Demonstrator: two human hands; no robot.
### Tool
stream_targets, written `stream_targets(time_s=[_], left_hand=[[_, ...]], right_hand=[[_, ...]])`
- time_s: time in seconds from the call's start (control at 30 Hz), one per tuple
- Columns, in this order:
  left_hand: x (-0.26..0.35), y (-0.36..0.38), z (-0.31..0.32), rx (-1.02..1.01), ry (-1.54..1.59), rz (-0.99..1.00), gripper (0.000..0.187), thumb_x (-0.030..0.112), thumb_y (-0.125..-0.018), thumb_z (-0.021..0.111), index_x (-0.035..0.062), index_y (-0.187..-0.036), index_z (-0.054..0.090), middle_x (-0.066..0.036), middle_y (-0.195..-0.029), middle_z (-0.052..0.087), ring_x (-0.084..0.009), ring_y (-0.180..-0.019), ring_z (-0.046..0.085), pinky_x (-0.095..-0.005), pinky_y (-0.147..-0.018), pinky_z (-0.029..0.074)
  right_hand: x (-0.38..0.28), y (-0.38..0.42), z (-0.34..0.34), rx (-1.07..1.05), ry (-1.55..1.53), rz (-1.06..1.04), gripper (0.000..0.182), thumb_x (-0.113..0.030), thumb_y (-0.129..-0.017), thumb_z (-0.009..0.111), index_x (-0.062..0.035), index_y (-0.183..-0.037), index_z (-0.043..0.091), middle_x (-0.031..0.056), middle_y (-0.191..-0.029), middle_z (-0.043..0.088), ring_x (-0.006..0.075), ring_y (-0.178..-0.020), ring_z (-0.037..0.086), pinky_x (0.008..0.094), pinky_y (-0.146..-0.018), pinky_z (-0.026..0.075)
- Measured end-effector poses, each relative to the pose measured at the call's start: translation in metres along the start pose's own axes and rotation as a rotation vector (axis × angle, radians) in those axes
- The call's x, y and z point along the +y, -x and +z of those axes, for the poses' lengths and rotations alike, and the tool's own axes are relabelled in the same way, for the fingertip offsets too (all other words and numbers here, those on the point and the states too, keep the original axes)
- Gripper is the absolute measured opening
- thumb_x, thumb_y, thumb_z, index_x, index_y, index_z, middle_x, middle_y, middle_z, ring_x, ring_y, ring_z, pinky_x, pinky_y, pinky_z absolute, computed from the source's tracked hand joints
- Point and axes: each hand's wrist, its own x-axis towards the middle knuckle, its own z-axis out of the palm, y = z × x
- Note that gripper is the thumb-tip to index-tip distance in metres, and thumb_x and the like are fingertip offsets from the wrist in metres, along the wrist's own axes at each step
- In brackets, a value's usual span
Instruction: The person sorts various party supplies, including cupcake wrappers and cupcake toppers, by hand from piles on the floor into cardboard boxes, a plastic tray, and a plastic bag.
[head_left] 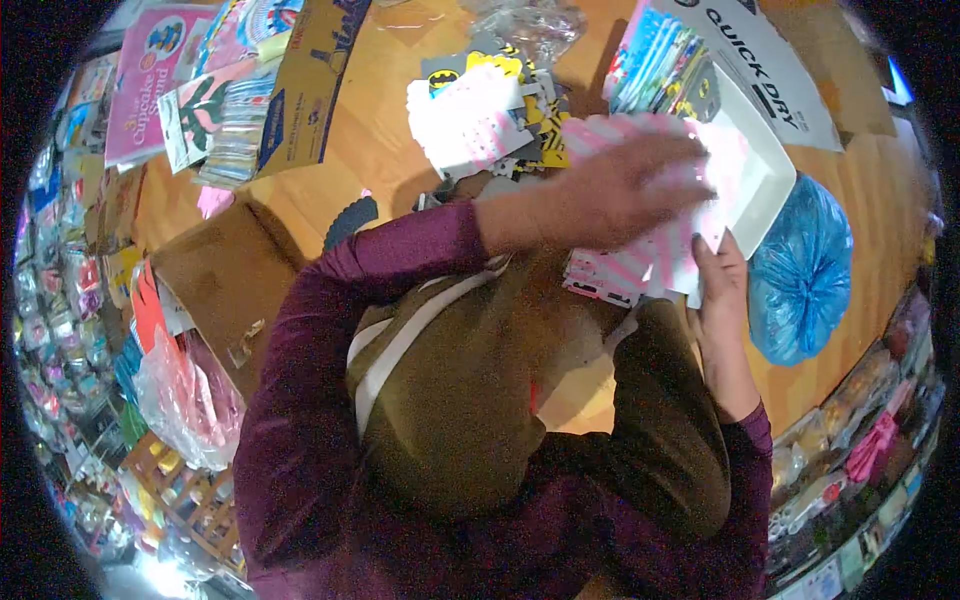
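My left hand (625,195) reaches across in front of me, over pink-and-white striped card pieces (600,275). Its fingers are smeared by motion, so their grip cannot be made out. My right hand (722,280) pinches the lower edge of a striped card (680,245) between thumb and fingers. Just beyond the hands is a white tray (772,190), its near side partly covered by the bright card. A pile of white and pink cut-outs (465,120) lies farther off to the left, with black-and-yellow bat-emblem pieces (550,125) among it.
Flat packets (650,75) stand by a "Quick Dry" bag (745,50). At right sits a blue plastic bag (802,270). An open cardboard box (225,270) is at left, below another carton (310,90) with packets. Crowded goods line both sides.
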Motion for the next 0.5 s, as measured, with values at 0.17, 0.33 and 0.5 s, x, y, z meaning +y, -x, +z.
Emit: stream_targets(time_s=[0.17,0.33,0.5], left_hand=[[-0.055,0.065,-0.045,0.235,-0.276,-0.627,0.071,0.014,-0.062,0.07,0.0032,-0.122,0.033,-0.022,-0.119,0.037,-0.037,-0.111,0.035,-0.0423,-0.092,0.031],[-0.068,0.144,-0.034,-0.291,-0.628,-0.901,0.099,0.025,-0.053,0.078,0.005,-0.13,0.019,-0.03,-0.126,0.024,-0.0471,-0.116,0.025,-0.0493,-0.092,0.03],[-0.082,0.158,-0.029,-0.465,-0.634,-1.082,0.114,0.026,-0.048,0.08,0.0113,-0.134,0.007,-0.034,-0.128,0.017,-0.0507,-0.118,0.019,-0.0553,-0.092,0.028]], right_hand=[[-0.011,-0.008,-0.03,0.16,0.079,-0.056,0.029,-0.009,-0.082,0.052,0.0012,-0.109,0.05,0.0075,-0.101,0.057,0.0132,-0.087,0.055,0.0256,-0.074,0.045],[-0.011,-0.007,-0.046,0.233,0.057,-0.07,0.026,-0.008,-0.083,0.051,0.0009,-0.108,0.05,0.0084,-0.101,0.058,0.0137,-0.085,0.057,0.026,-0.073,0.046],[-0.006,-0.008,-0.057,0.209,0.07,-0.086,0.026,-0.006,-0.083,0.05,0.0016,-0.108,0.05,0.0095,-0.102,0.057,0.0145,-0.086,0.057,0.0269,-0.074,0.046]])
